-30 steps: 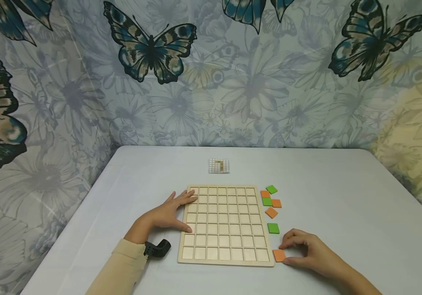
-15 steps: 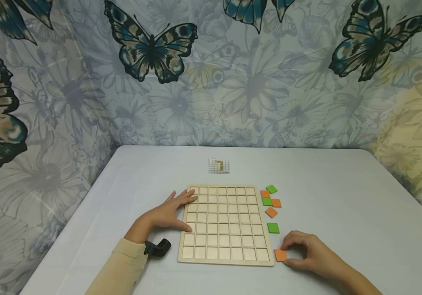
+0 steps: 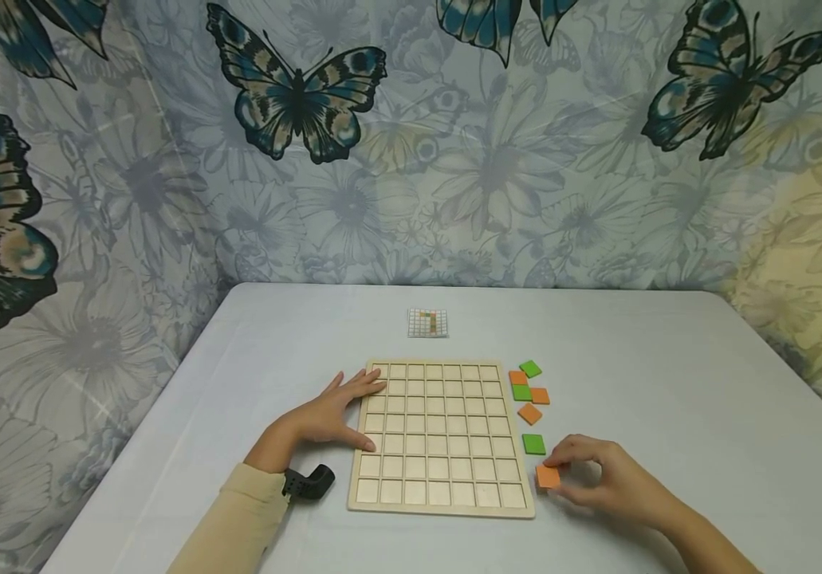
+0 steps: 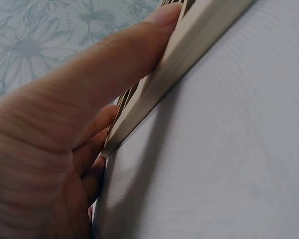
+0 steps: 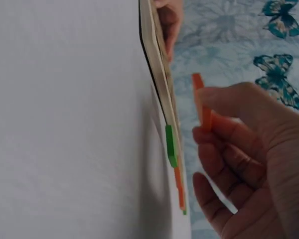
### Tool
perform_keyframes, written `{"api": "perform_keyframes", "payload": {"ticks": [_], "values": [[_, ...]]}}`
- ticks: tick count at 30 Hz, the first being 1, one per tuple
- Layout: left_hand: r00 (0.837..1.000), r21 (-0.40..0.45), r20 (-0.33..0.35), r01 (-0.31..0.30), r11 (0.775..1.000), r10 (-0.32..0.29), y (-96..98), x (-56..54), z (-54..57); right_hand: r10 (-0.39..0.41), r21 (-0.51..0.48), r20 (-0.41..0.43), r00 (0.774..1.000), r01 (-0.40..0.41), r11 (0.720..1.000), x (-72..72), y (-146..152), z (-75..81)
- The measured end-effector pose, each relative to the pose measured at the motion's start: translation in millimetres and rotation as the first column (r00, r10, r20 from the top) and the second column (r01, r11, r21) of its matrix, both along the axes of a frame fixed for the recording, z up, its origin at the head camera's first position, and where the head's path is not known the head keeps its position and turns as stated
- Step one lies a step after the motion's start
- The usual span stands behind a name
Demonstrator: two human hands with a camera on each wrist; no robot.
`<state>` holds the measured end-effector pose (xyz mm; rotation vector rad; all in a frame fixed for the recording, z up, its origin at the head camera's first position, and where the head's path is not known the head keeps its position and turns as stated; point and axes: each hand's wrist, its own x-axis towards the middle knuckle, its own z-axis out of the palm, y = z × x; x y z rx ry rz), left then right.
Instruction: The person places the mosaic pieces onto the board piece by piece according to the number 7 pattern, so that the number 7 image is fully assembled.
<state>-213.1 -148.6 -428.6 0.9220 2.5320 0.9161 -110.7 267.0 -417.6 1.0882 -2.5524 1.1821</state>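
Observation:
A wooden grid board (image 3: 435, 512) with rows of square recesses lies on the white table. My left hand (image 3: 324, 413) rests on its left edge, fingers spread; the left wrist view shows the thumb (image 4: 134, 45) lying over the rim. Near the board's lower right corner, my right hand (image 3: 600, 478) pinches an orange square tile (image 3: 547, 477) between thumb and fingertips. In the right wrist view this orange tile (image 5: 203, 102) is lifted off the table. A green tile (image 3: 533, 444) lies just beyond it, beside the board's right edge.
Several more orange and green tiles, among them an orange tile (image 3: 529, 413) and a green tile (image 3: 530, 368), lie along the board's right side. A small card (image 3: 428, 323) with a coloured grid pattern lies behind the board. Butterfly-print fabric (image 3: 411, 199) hangs behind the white table (image 3: 669, 383).
My right hand has drawn the orange tile slightly away from the board's corner and raised it off the table. The left hand has stayed in place.

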Motion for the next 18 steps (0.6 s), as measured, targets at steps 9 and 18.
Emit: {"api": "perform_keyframes", "payload": {"ticks": [9,18], "values": [[1.0,0.005,0.007,0.004,1.0,-0.004,1.6,0.9,1.4,-0.108,0.08,-0.056,0.993,0.112,0.99,-10.8,-3.8,13.6],[1.0,0.0,0.004,-0.002,1.0,0.002,0.0,0.7,1.3,-0.186,0.121,-0.075,0.98,0.194,0.973,-22.9,-10.1,18.9]]}}
